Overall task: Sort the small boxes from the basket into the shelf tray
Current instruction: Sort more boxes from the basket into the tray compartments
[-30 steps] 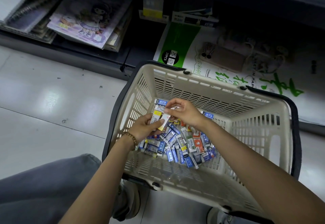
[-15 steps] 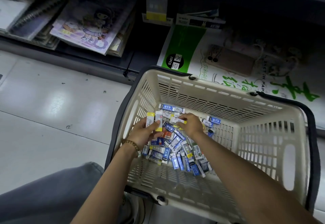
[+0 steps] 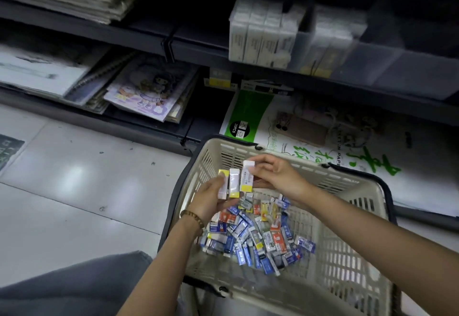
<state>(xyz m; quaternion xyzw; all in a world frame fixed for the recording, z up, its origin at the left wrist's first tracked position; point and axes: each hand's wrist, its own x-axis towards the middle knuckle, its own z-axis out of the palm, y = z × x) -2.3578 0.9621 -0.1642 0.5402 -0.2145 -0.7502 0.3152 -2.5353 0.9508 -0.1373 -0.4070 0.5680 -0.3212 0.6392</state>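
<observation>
Head view: two yellow-ended boxes (image 3: 229, 183) are gripped in the left hand (image 3: 211, 201) over the basket (image 3: 352, 180); a third box (image 3: 247, 176) is pinched by the right hand (image 3: 278, 176). Ends should be squared before the shelf tray (image 3: 397, 67), upper right, is reached.

Shelf tray (image 3: 387, 67) is blurred; basket (image 3: 352, 278) runs off the bottom edge

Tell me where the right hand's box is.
Head view: the white-and-yellow box is held by the right hand over the far left corner of the basket, beside two similar boxes in the left hand.
</observation>
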